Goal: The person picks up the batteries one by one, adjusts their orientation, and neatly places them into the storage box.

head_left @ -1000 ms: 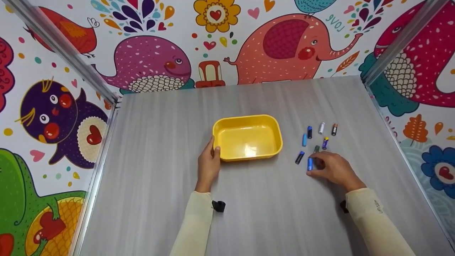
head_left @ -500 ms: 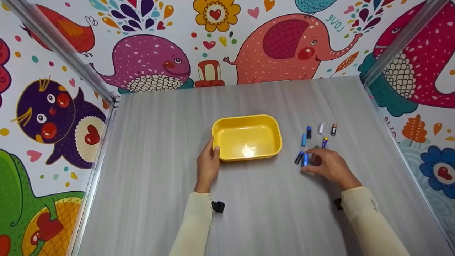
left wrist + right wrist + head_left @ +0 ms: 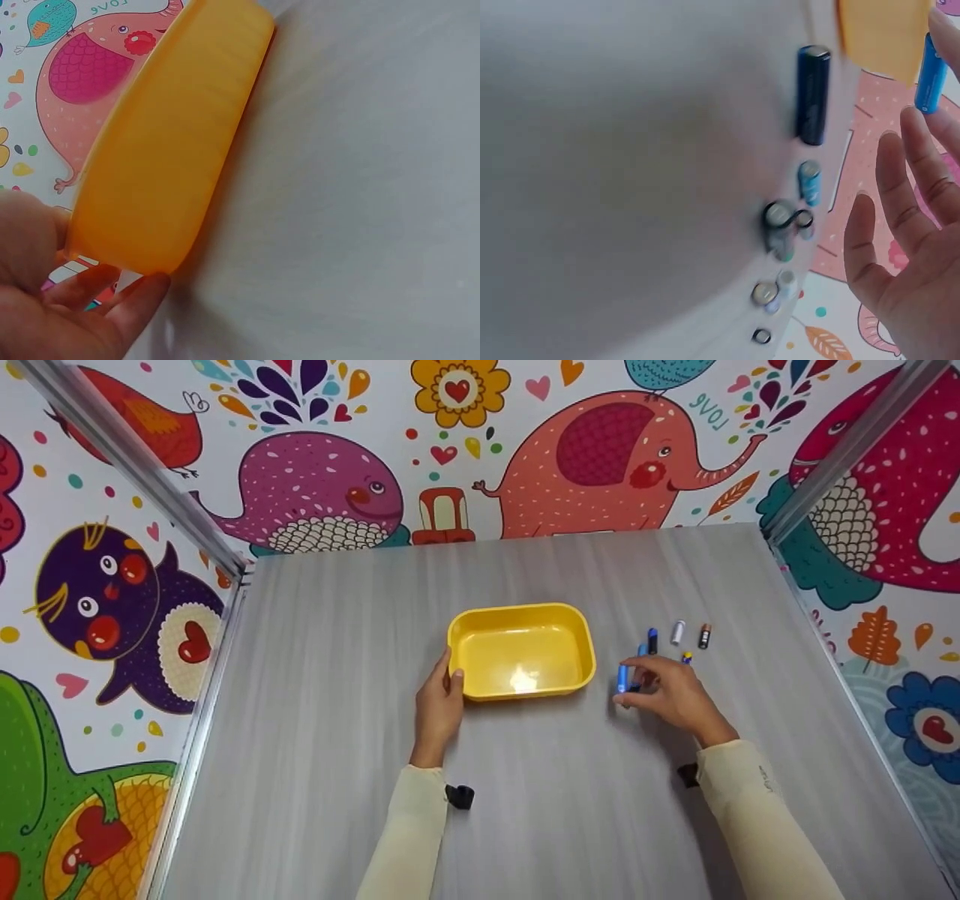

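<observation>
My left hand [image 3: 439, 705] holds the yellow plastic basin [image 3: 517, 652] by its left end, thumb at the rim. In the left wrist view its fingers [image 3: 139, 307] reach the lower corner of the basin wall. Nothing lies inside the basin. My right hand [image 3: 671, 694] pinches a small blue battery [image 3: 622, 679] upright between thumb and fingertips, a little right of the basin. In the right wrist view the blue battery [image 3: 931, 75] is held at both ends, the other fingers spread. A dark battery [image 3: 814, 96] lies below; the hand mostly covers it in the head view.
Several loose batteries lie on the grey table [image 3: 337, 660] beyond my right hand: a dark one [image 3: 652, 641], a white one [image 3: 678, 632], a black-and-orange one [image 3: 705, 636] and a partly hidden purple-and-yellow one [image 3: 687, 658]. Printed walls with metal corner strips enclose the table.
My right hand has lifted the blue battery and carried it left toward the basin, passing over the dark battery. The left hand and basin stay in place.
</observation>
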Motion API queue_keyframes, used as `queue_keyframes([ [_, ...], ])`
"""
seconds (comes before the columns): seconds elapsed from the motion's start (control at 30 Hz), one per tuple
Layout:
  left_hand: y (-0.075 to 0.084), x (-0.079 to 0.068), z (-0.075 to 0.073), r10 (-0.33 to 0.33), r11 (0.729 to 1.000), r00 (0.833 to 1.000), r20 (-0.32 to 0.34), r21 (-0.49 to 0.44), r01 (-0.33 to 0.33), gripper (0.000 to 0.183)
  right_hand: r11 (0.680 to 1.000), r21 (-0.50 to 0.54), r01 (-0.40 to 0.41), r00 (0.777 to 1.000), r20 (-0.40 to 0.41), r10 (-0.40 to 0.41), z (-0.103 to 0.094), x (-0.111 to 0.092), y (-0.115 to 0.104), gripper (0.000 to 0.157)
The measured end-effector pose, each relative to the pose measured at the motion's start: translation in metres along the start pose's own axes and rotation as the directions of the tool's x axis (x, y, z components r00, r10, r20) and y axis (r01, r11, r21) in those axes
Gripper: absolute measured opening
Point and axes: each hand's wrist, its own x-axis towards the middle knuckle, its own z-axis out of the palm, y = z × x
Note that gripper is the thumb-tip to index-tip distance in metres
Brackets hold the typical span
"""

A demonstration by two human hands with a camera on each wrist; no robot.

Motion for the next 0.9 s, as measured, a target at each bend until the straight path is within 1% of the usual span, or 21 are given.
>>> queue_keyframes([
  [0.1,0.001,0.000,0.000,0.000,1.000,1.000,-0.003,-0.008,0.000,0.054,0.999,0.025,0.023,0.999,-0.023,-0.022,0.002,0.009,-0.010,0.062],
  [0.3,0.001,-0.001,-0.001,0.009,1.000,1.000,-0.006,-0.028,-0.009,0.054,0.991,0.084,0.105,0.991,-0.087,-0.098,0.008,0.026,-0.033,0.058],
  [0.5,0.001,-0.001,0.001,-0.028,0.999,1.000,0.000,-0.015,0.028,0.054,0.976,0.158,0.149,0.986,-0.096,-0.135,0.020,0.041,-0.052,0.055],
  [0.6,0.001,0.000,0.002,-0.034,0.999,0.999,-0.001,-0.013,0.034,0.054,0.970,0.189,0.154,0.986,-0.094,-0.138,0.027,0.049,-0.061,0.055],
  [0.7,0.001,0.000,0.002,-0.032,0.999,0.999,-0.006,-0.015,0.032,0.055,0.967,0.214,0.140,0.988,-0.090,-0.123,0.034,0.054,-0.071,0.055],
  [0.9,0.000,-0.002,0.001,-0.014,1.000,1.000,-0.018,-0.017,0.014,0.055,0.965,0.232,0.121,0.992,-0.066,-0.109,0.048,0.064,-0.086,0.055],
])
